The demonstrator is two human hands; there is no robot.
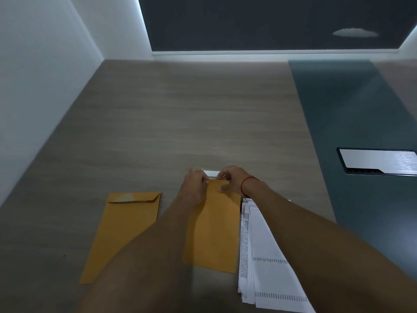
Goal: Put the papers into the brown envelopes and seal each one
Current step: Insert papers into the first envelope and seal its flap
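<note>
Head view, looking down over two bare forearms onto a grey wood table (180, 109). Well left of the grip, flat on the table: a second brown envelope (121, 233), flap folded down at its far end, near corner hidden under the left forearm. At the grip itself: left hand (195, 186) and right hand (232, 180), close together, fingers curled, pinching the far edge of the middle brown envelope (214, 233), which lies flat and points away from the body. Just beyond the fingertips, a narrow white strip (212, 173) (paper or flap lining, cannot tell). On the right wrist, a red thread (248, 182). Just right of the gripped envelope, along its long edge: a fanned stack of printed papers (259, 256), partly under the right forearm. Far right of the grip, well apart: a dark teal panel (349, 132) with a metal hatch (379, 161) set into it.
</note>
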